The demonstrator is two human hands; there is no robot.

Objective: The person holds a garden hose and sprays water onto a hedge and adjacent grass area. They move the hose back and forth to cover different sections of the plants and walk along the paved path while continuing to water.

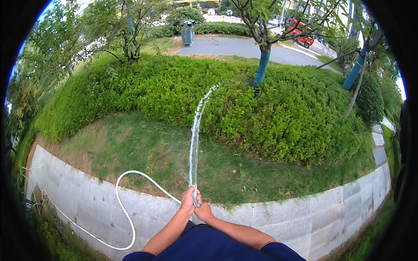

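Both hands grip the end of a white garden hose (195, 197) in front of my waist. My left hand (187, 199) is wrapped around it near its mouth, and my right hand (203, 211) closes on it just below. A stream of water (195, 137) leaves the mouth, arcs forward over the grass (143, 146) and falls into a low clipped hedge (228, 98). From my hands the hose runs left, loops across the stone paving and trails off to the far left.
Granite paving slabs (284, 218) curve along the grass edge under me. A tree trunk wrapped in blue-green cloth (262, 68) rises from the hedge; another wrapped trunk (354, 71) leans at right with support poles. Beyond stand a litter bin (187, 34) and a red vehicle (300, 32).
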